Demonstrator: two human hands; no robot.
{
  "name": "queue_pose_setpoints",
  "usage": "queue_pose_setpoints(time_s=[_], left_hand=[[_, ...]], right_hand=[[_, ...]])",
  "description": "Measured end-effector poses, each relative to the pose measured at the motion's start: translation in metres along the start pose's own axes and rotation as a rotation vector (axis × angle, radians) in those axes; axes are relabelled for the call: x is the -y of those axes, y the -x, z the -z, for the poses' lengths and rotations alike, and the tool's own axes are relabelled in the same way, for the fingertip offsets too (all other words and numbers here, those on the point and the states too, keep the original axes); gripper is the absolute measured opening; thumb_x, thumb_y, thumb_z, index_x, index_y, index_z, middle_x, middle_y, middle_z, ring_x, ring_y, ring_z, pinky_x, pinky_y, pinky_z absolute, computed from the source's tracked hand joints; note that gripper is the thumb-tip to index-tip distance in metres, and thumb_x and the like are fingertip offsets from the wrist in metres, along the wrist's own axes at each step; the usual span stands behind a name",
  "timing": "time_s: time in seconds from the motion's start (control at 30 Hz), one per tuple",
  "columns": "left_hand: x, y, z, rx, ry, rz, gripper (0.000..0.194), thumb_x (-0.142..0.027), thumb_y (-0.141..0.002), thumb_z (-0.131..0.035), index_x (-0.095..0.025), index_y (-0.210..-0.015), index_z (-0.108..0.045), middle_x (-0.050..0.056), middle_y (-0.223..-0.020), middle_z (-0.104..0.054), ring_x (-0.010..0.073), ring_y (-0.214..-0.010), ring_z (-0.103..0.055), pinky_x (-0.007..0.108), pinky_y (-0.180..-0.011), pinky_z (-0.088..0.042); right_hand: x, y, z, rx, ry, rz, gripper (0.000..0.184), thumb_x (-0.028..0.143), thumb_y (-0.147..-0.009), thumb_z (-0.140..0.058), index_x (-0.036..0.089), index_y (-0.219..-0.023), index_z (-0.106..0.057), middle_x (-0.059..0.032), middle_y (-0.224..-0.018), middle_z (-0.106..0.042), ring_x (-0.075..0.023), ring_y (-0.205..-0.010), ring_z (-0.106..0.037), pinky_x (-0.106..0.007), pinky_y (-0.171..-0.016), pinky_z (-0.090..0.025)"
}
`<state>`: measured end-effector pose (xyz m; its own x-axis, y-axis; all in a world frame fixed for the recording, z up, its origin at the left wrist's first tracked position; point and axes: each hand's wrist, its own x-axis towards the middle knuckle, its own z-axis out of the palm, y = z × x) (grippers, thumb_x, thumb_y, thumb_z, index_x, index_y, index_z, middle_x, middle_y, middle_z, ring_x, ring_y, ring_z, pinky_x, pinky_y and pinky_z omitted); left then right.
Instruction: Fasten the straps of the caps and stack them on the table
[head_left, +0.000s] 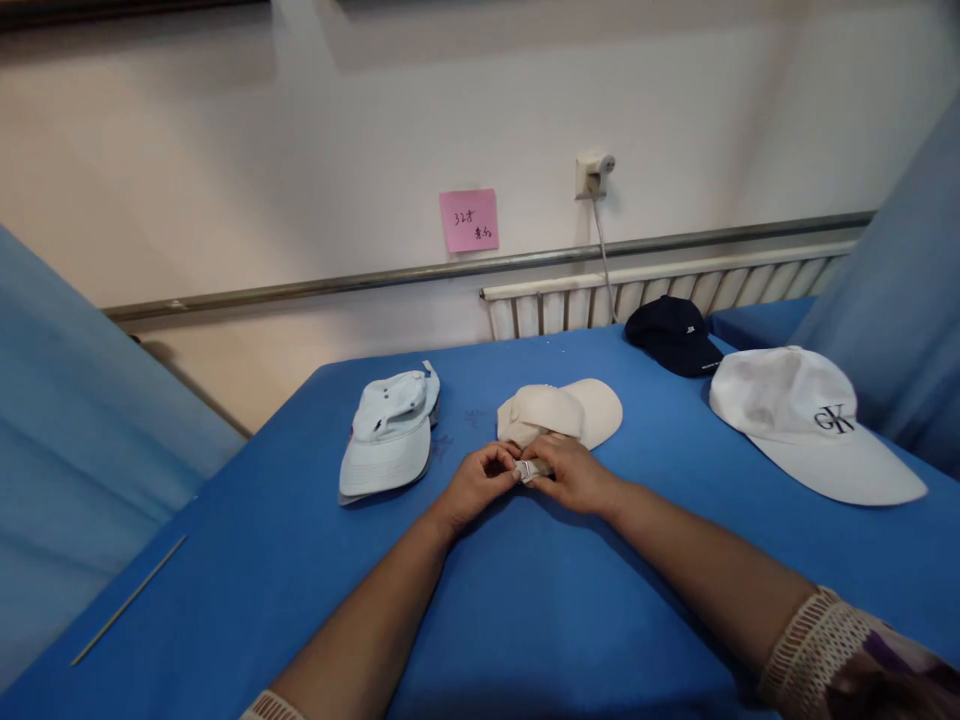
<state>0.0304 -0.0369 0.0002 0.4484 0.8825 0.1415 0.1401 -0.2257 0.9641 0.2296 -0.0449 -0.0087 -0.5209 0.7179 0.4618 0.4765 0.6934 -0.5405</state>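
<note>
I had both hands pinching the small buckle (531,469) at the back strap of the beige cap (559,412), which lay mid-counter (525,600): left hand (480,482) and right hand (574,475) touching over it. I judged the strap might slip free, or the cap drag toward the pale blue cap (390,432). I saw no containers.
</note>
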Motion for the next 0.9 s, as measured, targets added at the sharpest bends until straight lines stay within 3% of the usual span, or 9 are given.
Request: queue_pose_setpoints(time_s=[0.1, 0.17, 0.27, 0.4, 0.5, 0.7, 0.9], left_hand=[[-0.006, 0.002, -0.006, -0.008, -0.297, -0.103, 0.018, -0.03, -0.074, -0.069, -0.017, -0.074, -0.057, 0.006, -0.1, -0.061, 0.0186, -0.095, -0.055, 0.034, -0.088, -0.043], [-0.009, 0.004, -0.01, -0.002, -0.367, -0.149, 0.015, -0.028, -0.077, -0.067, -0.017, -0.074, -0.057, 0.006, -0.1, -0.06, 0.0184, -0.096, -0.054, 0.035, -0.091, -0.041], [-0.011, 0.005, -0.011, -0.018, -0.218, -0.102, 0.017, -0.029, -0.076, -0.069, -0.016, -0.069, -0.058, 0.007, -0.104, -0.06, 0.0189, -0.099, -0.055, 0.035, -0.092, -0.041], [-0.009, 0.005, -0.002, -0.083, 0.206, 0.103, 0.026, -0.036, -0.072, -0.074, -0.015, -0.068, -0.06, 0.008, -0.11, -0.061, 0.0184, -0.094, -0.058, 0.032, -0.086, -0.045], [-0.01, 0.005, 0.004, -0.103, 0.413, 0.154, 0.027, -0.038, -0.072, -0.075, -0.015, -0.072, -0.061, 0.007, -0.108, -0.064, 0.0168, -0.09, -0.059, 0.031, -0.084, -0.045], [-0.014, 0.006, -0.002, -0.11, 0.409, 0.151, 0.023, -0.033, -0.07, -0.078, -0.015, -0.07, -0.063, 0.007, -0.11, -0.065, 0.0171, -0.094, -0.059, 0.03, -0.088, -0.044], [-0.008, 0.005, -0.001, -0.195, 0.363, 0.137, 0.022, -0.034, -0.072, -0.074, -0.016, -0.08, -0.065, 0.006, -0.091, -0.066, 0.0148, -0.081, -0.059, 0.028, -0.079, -0.046]], right_hand=[[0.001, 0.001, -0.002, 0.009, 0.083, 0.017, 0.015, 0.019, -0.082, -0.061, 0.019, -0.097, -0.06, -0.0059, -0.09, -0.064, -0.021, -0.085, -0.056, -0.033, -0.077, -0.043], [0.001, 0.001, -0.003, 0.009, 0.102, 0.027, 0.016, 0.019, -0.081, -0.061, 0.019, -0.097, -0.059, -0.0063, -0.09, -0.064, -0.0218, -0.086, -0.056, -0.034, -0.078, -0.043], [0.0, 0.0, -0.003, 0.014, 0.028, 0.04, 0.016, 0.018, -0.083, -0.06, 0.021, -0.099, -0.059, -0.0046, -0.092, -0.064, -0.0203, -0.086, -0.057, -0.033, -0.078, -0.044], [-0.003, -0.001, -0.001, -0.007, -0.064, -0.011, 0.019, 0.017, -0.084, -0.06, 0.022, -0.102, -0.06, -0.0035, -0.095, -0.066, -0.019, -0.087, -0.06, -0.03, -0.077, -0.045], [-0.003, -0.001, 0.001, -0.049, -0.088, -0.046, 0.023, 0.019, -0.083, -0.061, 0.022, -0.106, -0.06, -0.004, -0.098, -0.067, -0.0194, -0.088, -0.061, -0.031, -0.079, -0.045], [0.004, -0.002, -0.003, -0.046, 0.044, -0.004, 0.049, 0.038, -0.078, -0.071, 0.021, -0.122, -0.056, -0.0087, -0.104, -0.066, -0.024, -0.095, -0.059, -0.036, -0.083, -0.045], [0.008, -0.001, -0.006, -0.123, 0.138, -0.021, 0.027, 0.029, -0.085, -0.061, 0.023, -0.111, -0.06, -0.0067, -0.091, -0.061, -0.0208, -0.082, -0.056, -0.032, -0.073, -0.045]])
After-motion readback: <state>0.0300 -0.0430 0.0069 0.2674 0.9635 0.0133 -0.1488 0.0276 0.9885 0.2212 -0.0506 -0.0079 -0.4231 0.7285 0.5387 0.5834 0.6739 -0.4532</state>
